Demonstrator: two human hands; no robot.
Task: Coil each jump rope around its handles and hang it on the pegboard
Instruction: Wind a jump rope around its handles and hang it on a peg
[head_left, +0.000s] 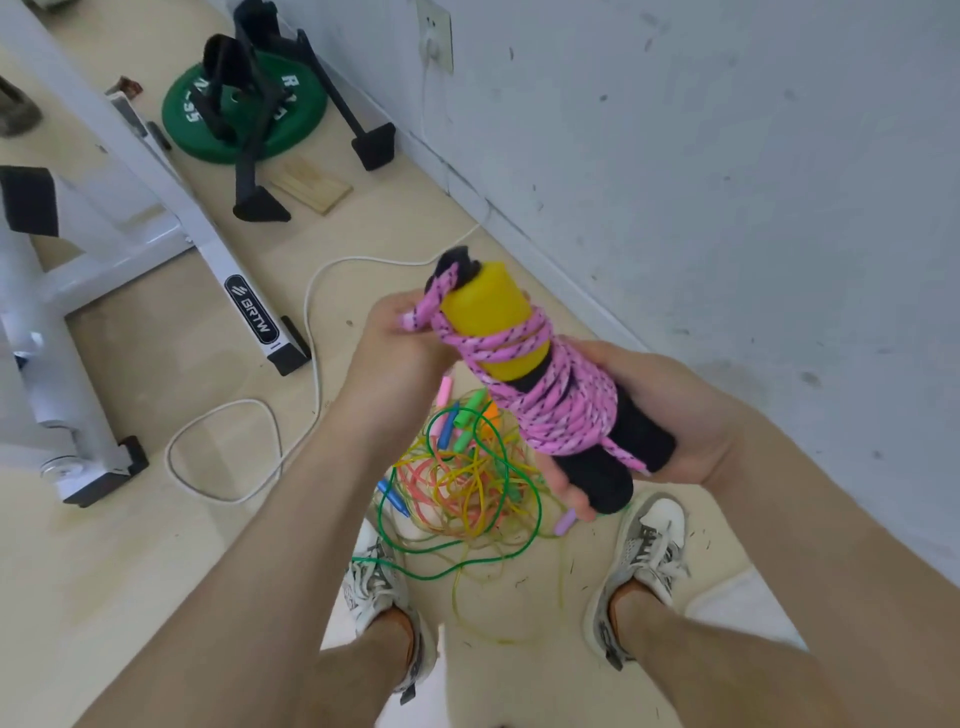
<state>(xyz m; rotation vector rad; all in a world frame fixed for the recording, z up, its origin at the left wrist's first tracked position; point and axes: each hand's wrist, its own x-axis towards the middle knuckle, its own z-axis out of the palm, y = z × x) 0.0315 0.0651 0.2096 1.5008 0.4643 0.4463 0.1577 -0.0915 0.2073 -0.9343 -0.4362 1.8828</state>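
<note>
A pink braided jump rope (558, 410) is wound many times around its two black foam handles (641, 434), which have yellow caps (493, 312). My right hand (691, 415) grips the black lower ends of the handles from underneath. My left hand (400, 338) pinches the free pink end of the rope beside the yellow cap. On the floor between my feet lies a tangled pile of thin jump ropes (462, 483), green, yellow, orange, with small coloured handles. No pegboard is in view.
A white wall (727, 182) runs along the right. A white exercise-machine frame (156, 208) stands at the left, with a green weight plate (208, 119) and black stand behind it. A white cable (306, 322) loops across the floor. My shoes (649, 551) flank the pile.
</note>
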